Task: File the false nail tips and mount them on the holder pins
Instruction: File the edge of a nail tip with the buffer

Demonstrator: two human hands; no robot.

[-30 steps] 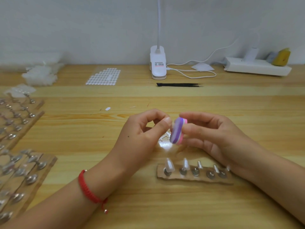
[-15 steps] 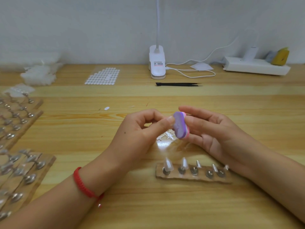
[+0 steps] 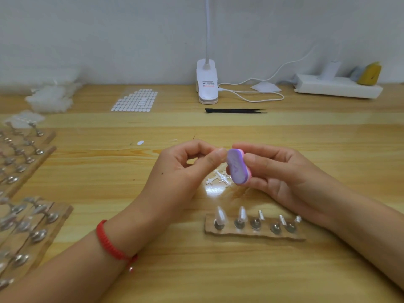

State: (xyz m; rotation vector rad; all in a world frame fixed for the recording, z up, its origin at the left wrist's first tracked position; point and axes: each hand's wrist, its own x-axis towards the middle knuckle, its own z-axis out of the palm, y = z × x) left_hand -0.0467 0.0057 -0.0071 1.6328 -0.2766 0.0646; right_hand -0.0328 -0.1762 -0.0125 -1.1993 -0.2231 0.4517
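Head — right hand (image 3: 284, 174) grips oval purple file (image 3: 236, 167).

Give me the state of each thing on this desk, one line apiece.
Left hand: pinches a nail tip at the file block's edge.
Right hand: grips the purple file block, tilted upright.
Holder strip: lying flat; two pins carry tips, three bare.
Tweezers: lying flat, closed.

Right hand (image 3: 282, 173) grips purple file (image 3: 237, 169), left hand (image 3: 185, 171) touching
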